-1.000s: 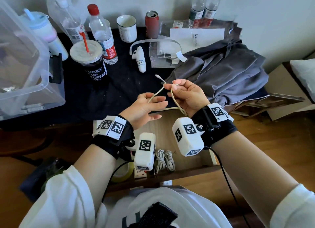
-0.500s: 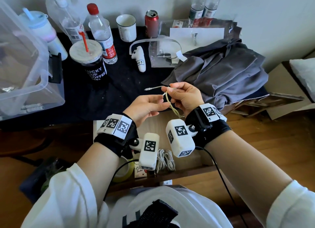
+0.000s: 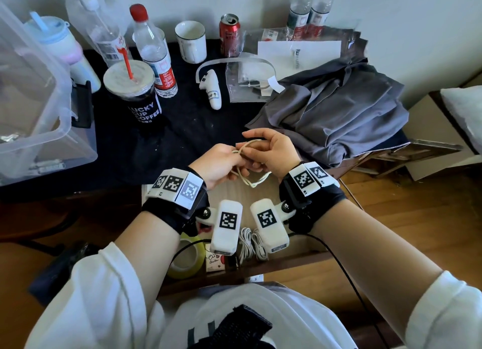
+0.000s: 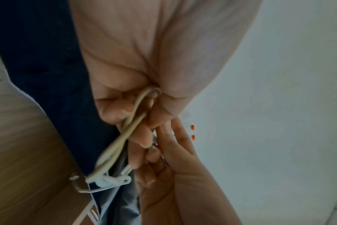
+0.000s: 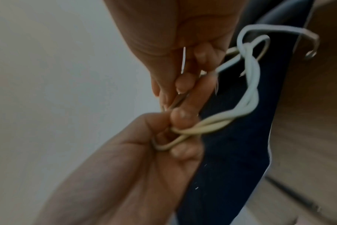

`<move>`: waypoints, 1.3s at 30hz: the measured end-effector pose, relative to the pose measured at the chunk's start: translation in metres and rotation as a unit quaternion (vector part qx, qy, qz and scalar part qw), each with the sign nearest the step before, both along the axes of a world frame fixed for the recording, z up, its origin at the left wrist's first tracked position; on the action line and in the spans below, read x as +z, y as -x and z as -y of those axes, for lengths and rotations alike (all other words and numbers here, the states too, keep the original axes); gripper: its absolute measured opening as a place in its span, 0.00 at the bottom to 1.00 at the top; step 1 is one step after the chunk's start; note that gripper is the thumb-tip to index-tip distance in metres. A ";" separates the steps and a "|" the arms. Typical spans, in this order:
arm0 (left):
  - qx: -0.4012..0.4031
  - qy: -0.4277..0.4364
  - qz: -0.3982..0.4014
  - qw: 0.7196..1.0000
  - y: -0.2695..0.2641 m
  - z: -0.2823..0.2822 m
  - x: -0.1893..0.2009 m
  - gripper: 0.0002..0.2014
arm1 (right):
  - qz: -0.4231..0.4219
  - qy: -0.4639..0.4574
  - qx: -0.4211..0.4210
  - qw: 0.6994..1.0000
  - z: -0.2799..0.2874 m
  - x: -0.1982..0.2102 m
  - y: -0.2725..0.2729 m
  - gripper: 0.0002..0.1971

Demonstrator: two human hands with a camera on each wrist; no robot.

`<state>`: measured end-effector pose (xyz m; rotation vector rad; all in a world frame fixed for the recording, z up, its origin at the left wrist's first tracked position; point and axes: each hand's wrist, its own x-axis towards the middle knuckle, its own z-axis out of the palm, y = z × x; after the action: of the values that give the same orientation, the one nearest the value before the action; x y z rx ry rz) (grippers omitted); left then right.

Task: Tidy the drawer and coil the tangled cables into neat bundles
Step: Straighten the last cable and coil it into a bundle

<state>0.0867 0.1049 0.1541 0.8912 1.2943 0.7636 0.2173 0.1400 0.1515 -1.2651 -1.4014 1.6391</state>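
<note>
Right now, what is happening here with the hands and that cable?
A person is coiling a cream cable above an open drawer. The left hand pinches the loops together, and the right hand holds the cable beside it. A white cable bundle already lies in the drawer.

Bench with a dark cloth, and an open drawer below it

On the bench [image 3: 193, 129] I see a clear storage bin [image 3: 39, 108] at the left, a coffee cup [image 3: 133, 93] with a red straw, water bottles [image 3: 154, 51], a white mug [image 3: 190, 42], a red can [image 3: 229, 33], a white handheld controller [image 3: 211, 90], plastic bags [image 3: 247, 82] and a rumpled grey garment [image 3: 339, 114] at the right. The wooden drawer [image 3: 260, 192] holds a tape roll [image 3: 186, 260], a small card [image 3: 215, 261] and a coiled white cable [image 3: 250, 243].
</note>
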 end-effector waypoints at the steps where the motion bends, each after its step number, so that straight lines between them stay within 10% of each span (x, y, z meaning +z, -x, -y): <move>1: 0.006 0.003 -0.002 1.000 0.002 0.000 -0.002 0.13 | 0.032 -0.020 0.007 0.999 -0.001 -0.003 -0.002 0.14; 11: 0.136 0.023 0.034 0.990 0.013 -0.002 -0.014 0.16 | 0.126 -0.062 0.029 0.990 -0.012 -0.002 -0.013 0.07; 23: 0.213 0.025 0.171 0.962 0.038 0.007 -0.022 0.11 | -0.138 -0.004 -0.154 0.978 -0.029 0.009 -0.044 0.24; 34: 0.258 -0.007 0.237 0.937 0.031 0.003 -0.018 0.15 | 0.205 -0.045 0.069 0.975 -0.009 -0.020 -0.047 0.23; 39: 0.245 0.003 0.250 0.937 0.026 0.007 -0.018 0.16 | 0.198 -0.015 0.149 0.969 -0.001 -0.030 -0.043 0.13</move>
<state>0.0606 0.0983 0.1360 0.3194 1.0577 1.2833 0.2599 0.1409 0.1220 -1.4781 -1.9318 1.6020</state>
